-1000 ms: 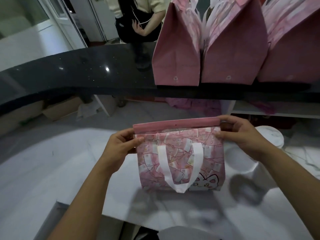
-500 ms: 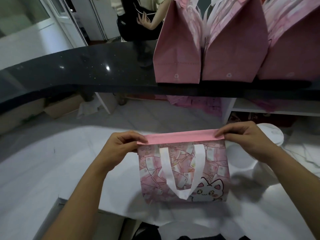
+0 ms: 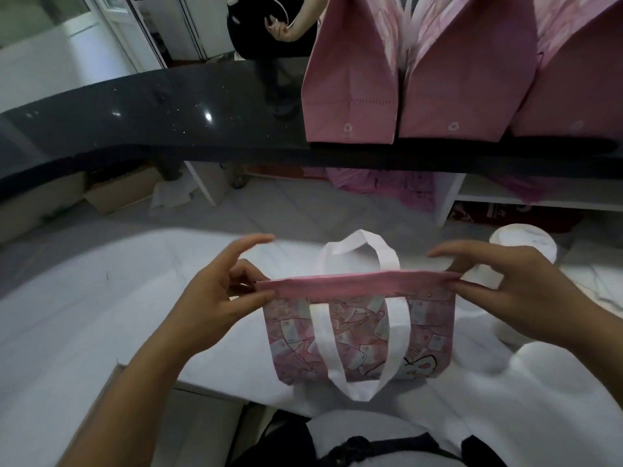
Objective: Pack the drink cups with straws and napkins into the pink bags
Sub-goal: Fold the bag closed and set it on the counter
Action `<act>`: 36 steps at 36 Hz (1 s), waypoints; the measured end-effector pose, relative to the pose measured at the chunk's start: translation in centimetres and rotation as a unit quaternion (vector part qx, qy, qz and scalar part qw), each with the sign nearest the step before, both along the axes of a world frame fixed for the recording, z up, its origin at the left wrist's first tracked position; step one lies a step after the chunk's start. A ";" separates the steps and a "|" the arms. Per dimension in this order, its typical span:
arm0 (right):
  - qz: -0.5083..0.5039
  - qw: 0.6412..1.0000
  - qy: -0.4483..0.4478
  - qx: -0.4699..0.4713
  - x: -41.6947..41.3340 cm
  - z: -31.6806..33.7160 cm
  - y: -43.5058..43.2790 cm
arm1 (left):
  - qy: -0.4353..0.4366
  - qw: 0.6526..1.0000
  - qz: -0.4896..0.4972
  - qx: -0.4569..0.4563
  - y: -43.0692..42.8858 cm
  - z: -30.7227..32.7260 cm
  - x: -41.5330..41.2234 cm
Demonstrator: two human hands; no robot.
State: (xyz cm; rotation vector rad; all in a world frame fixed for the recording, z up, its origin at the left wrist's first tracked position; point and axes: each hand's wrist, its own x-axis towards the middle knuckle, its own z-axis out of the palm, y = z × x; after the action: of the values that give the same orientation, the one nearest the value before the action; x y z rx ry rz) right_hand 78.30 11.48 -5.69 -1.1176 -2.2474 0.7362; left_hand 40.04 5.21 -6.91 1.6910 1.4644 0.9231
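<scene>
Pink and flat, the small patterned bag (image 3: 357, 318) hangs in the middle of the frame, just over the white table (image 3: 84, 315). We hold its top edge at both ends. Our left hand (image 3: 215, 305) pinches the left end between the thumb and a curled finger, and the pointing finger sticks out loose above. Our right hand (image 3: 512, 291) pinches the right end, with its other fingers a bit spread.

The bag's mouth is pressed shut and the bag looks thin, so we think nothing is in it yet.

At the upper right, three tall pink bags (image 3: 468, 79) stand side by side on the black counter (image 3: 168, 112). They look puffed out, so we guess they are packed, but we cannot see inside.

At the right edge, a white lidded cup (image 3: 521, 242) sits near our right hand, not touching it.

So part of the job looks done. This bag needs opening, then a cup, a straw and a napkin. We see no straws or napkins.
</scene>
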 end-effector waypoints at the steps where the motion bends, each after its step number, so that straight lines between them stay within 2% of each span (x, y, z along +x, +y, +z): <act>1: -0.002 1.000 -0.027 0.013 0.0 0.3 -0.3 | 0.020 1.000 -0.011 -0.001 -0.2 0.4 0.0; 6: 0.022 0.983 -0.151 0.101 -1.2 1.3 -1.0 | 0.161 0.985 -0.052 0.027 -0.4 2.5 1.9; 11: 0.044 0.970 -0.178 0.159 -4.2 1.7 -2.2 | 0.265 0.958 -0.091 0.055 0.1 3.6 5.2; 19: 0.049 0.951 -0.212 0.219 -7.2 1.0 -2.8 | 0.348 0.925 -0.116 0.103 0.7 4.3 7.1; 26: 0.057 0.954 -0.202 0.214 -7.0 0.8 -2.3 | 0.342 0.925 -0.148 0.070 0.5 4.1 6.8; 31: 0.057 0.966 -0.205 0.150 -5.4 1.1 -1.3 | 0.339 0.928 -0.150 0.028 0.5 4.4 5.0; 36: 0.085 0.953 -0.212 0.201 -3.1 1.2 -0.9 | 0.330 0.928 -0.166 0.057 -0.4 4.3 3.9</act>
State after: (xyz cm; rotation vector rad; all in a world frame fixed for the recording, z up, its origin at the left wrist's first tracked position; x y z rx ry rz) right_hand 75.22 10.57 -4.52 -0.9508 -2.7146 0.0785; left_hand 43.99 4.78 -2.61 2.3912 1.4617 0.2544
